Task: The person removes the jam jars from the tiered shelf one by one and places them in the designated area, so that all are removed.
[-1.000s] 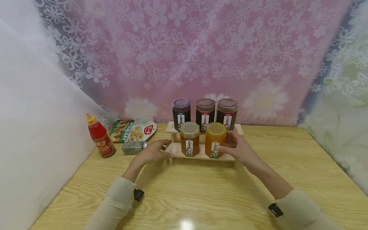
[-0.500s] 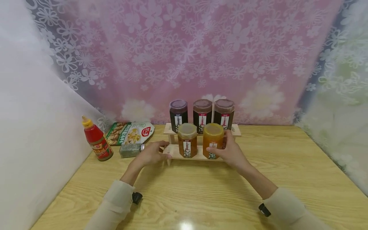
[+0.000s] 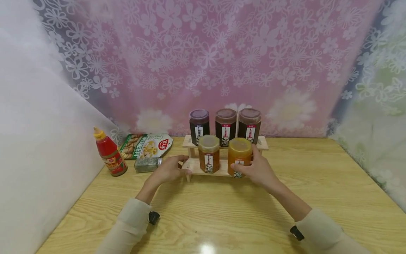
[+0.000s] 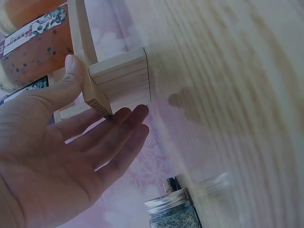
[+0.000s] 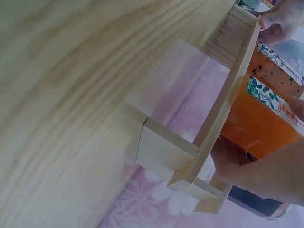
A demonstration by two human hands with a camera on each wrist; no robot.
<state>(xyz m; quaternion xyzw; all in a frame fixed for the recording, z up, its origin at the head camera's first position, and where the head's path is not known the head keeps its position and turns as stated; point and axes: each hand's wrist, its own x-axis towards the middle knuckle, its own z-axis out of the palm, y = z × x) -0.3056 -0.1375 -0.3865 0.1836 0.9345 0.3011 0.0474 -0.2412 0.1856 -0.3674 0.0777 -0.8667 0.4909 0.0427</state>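
Note:
My right hand [image 3: 258, 171] grips a jar of orange-yellow preserve [image 3: 239, 151], its thumb across the label and fingers round the far side. This jar stands at the front edge of the lower step of a two-step wooden rack [image 3: 224, 166]. Beside it on the same step is an amber jar with dark specks [image 3: 209, 155]. With the thumb on the front edge and fingers behind, my left hand [image 3: 169, 170] holds the left end of that step; in the left wrist view its other fingers [image 4: 121, 152] stretch past the wood.
On the upper step stand three dark jars, one purple-lidded [image 3: 200, 127], one in the middle [image 3: 226, 128] and one right [image 3: 250, 127]. Left of the rack are a red sauce bottle [image 3: 111, 153], a seasoning packet [image 3: 147, 146] and a small glass spice jar [image 3: 146, 164] lying down.
The right hand has closed further round the orange-yellow jar, its thumb sliding left over the label. The jar has shifted slightly right and toward me. The left hand keeps its place.

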